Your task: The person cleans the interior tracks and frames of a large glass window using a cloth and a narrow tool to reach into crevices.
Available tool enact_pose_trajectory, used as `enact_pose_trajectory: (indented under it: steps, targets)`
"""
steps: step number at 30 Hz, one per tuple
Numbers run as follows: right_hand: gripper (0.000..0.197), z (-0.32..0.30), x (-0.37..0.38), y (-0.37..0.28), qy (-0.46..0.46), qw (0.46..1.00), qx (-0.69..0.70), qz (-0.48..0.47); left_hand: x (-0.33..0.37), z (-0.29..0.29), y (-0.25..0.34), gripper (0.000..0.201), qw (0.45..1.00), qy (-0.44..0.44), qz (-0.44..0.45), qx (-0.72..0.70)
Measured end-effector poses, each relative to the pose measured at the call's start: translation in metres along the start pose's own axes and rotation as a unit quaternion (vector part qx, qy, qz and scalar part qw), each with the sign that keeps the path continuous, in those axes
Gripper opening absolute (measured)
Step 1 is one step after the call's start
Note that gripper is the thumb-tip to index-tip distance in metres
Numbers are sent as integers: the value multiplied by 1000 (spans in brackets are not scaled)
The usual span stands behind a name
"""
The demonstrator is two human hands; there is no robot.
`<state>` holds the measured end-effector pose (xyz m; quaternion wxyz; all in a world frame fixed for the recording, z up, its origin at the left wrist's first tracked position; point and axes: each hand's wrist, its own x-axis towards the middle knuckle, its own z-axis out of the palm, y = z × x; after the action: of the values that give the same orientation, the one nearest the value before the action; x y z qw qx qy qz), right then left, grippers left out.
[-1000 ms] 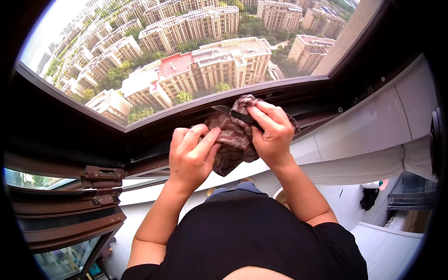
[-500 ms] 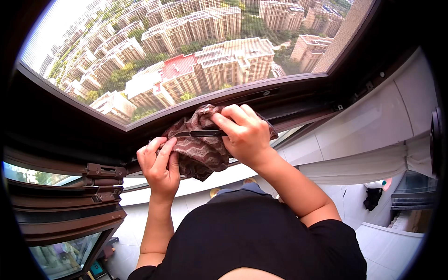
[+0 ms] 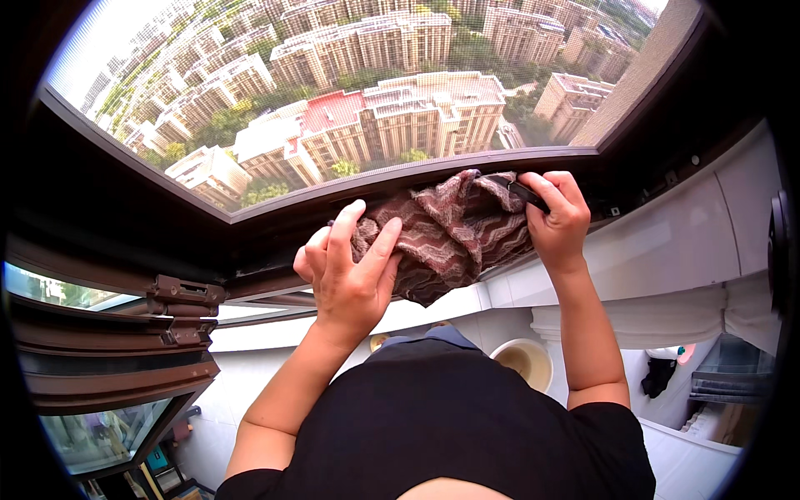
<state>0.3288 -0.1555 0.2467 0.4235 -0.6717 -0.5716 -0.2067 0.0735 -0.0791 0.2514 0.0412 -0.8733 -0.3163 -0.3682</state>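
Note:
A brown and grey cloth [image 3: 454,237] with a zigzag pattern lies bunched along the dark window frame. At its left end, my left hand [image 3: 354,275] has the index and middle fingers spread, with a bunched part of the cloth between them. My right hand [image 3: 560,221] is closed at the cloth's right end. Between its thumb and fingers is a slim black knife [image 3: 527,196], its handle slanting across the cloth's upper right corner. The knife's tip is hard to make out against the folds.
Above the cloth is a screened window [image 3: 375,158] overlooking buildings far below. An opened window sash [image 3: 125,379] with brown hinges stands at the left. A pale bucket [image 3: 525,362] is on the tiled floor below my right forearm. White curtain fabric [image 3: 625,327] hangs at the right.
My right hand has moved right with the knife, and the cloth is spread wider. My left hand has shifted right, off the knife's tip and onto the cloth. The bucket has come into view.

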Motion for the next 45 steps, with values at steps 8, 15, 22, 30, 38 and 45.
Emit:
enact_pose_trajectory:
  steps: [8,15,22,30,38,45]
  targets:
    - [21,0,-2,4,73,984,115,111,31,14,27,52,991,-27,123,-41]
    - [11,-1,-3,-2,68,955,165,238,48,33,40,46,989,-83,125,0]
    - [24,12,0,-44,37,986,146,77,47,19,21,46,991,-91,100,-6]
    - [34,35,-10,-76,-43,992,118,-35,31,-10,-13,52,992,-113,53,25]
    - [40,58,-5,-108,-102,984,128,-69,16,-32,-39,48,992,-113,8,49]
    - [41,36,4,-83,-130,988,69,-40,18,-21,-29,40,994,-77,20,71]
